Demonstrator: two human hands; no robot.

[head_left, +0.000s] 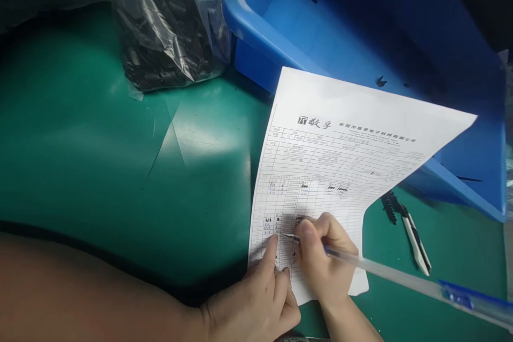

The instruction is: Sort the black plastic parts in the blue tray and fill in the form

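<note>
A white printed form with tables and handwritten entries lies on the green surface, its upper right part over the edge of a blue bin. My right hand grips a clear pen with a blue clip, its tip on the lower rows of the form. My left hand rests on the form's lower left part, index finger stretched out to a row just left of the pen tip, the other fingers curled; nothing shows in it.
The large blue bin at the upper right holds a few small dark bits. A clear plastic bag of black pieces stands at the upper left. A white and black tool lies right of the form on the green tabletop.
</note>
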